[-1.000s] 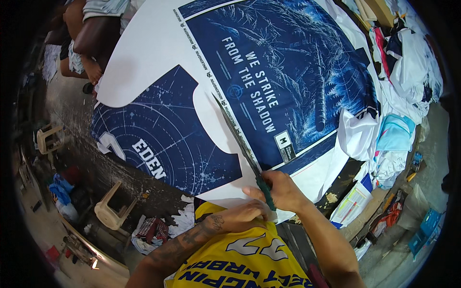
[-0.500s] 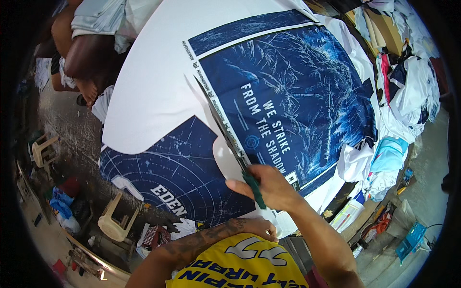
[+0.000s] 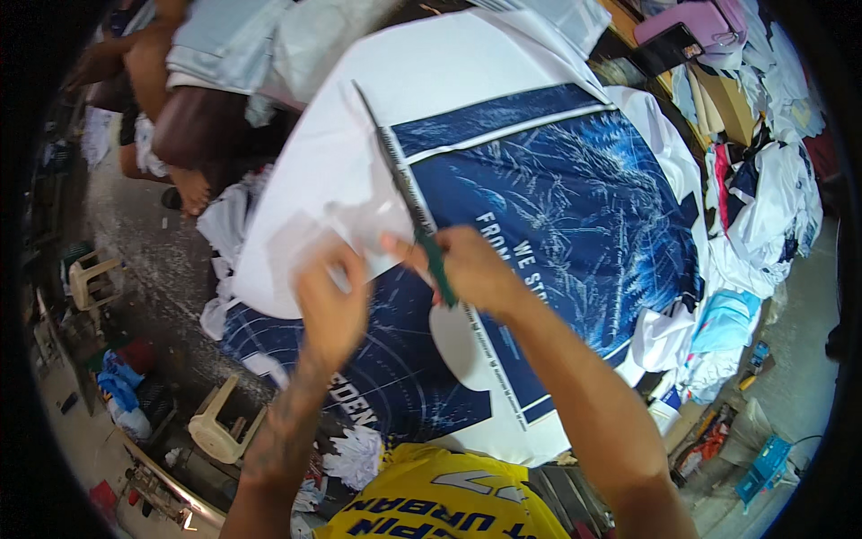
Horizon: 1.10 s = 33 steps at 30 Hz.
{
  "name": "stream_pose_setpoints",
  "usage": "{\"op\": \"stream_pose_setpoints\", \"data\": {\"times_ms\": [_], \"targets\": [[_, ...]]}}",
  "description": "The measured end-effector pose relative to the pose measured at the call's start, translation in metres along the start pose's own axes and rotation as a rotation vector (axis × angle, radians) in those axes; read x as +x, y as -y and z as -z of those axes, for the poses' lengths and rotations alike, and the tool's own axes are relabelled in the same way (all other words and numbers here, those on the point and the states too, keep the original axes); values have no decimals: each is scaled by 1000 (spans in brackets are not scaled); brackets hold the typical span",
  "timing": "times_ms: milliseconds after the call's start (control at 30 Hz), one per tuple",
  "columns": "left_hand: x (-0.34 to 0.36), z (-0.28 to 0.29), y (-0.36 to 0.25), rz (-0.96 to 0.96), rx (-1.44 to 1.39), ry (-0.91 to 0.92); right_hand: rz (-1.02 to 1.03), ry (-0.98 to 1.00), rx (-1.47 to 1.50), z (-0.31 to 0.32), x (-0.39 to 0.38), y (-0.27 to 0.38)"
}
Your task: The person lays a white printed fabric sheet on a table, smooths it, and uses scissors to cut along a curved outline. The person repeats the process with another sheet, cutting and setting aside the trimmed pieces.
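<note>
White cloth (image 3: 449, 74) spread wide; blue print (image 3: 575, 216) toward its right edge; green-handled scissors (image 3: 418, 216) over cloth's middle, blades along print's left edge, tip toward cloth's far edge; right hand (image 3: 478, 269) clenched round their handle; left hand (image 3: 332, 301) nearer cloth's left edge, blurred, fingers curled, cannot tell if gripping
</note>
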State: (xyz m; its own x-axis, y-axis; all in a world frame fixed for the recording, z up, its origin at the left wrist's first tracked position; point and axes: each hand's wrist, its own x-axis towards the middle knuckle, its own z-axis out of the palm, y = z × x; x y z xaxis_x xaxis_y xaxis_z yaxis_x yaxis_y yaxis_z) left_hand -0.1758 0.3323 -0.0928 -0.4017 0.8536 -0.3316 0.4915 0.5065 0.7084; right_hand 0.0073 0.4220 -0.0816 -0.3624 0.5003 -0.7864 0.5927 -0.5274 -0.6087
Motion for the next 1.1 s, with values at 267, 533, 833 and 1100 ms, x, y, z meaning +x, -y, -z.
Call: {"op": "stream_pose_setpoints", "data": {"times_ms": [267,533,833,1100], "targets": [[-167,-51,119,-610,622,185,376,-20,-46,4,-13,-11],[-107,-33,42,-474,13,-95,13,-982,134,22,-319,-302],[-316,-189,-5,-1145,688,709,-444,-1390,-306,43,-472,-615],[-360,-164,41,-794,476,698,321,-898,-95,-76,-388,-456]]}}
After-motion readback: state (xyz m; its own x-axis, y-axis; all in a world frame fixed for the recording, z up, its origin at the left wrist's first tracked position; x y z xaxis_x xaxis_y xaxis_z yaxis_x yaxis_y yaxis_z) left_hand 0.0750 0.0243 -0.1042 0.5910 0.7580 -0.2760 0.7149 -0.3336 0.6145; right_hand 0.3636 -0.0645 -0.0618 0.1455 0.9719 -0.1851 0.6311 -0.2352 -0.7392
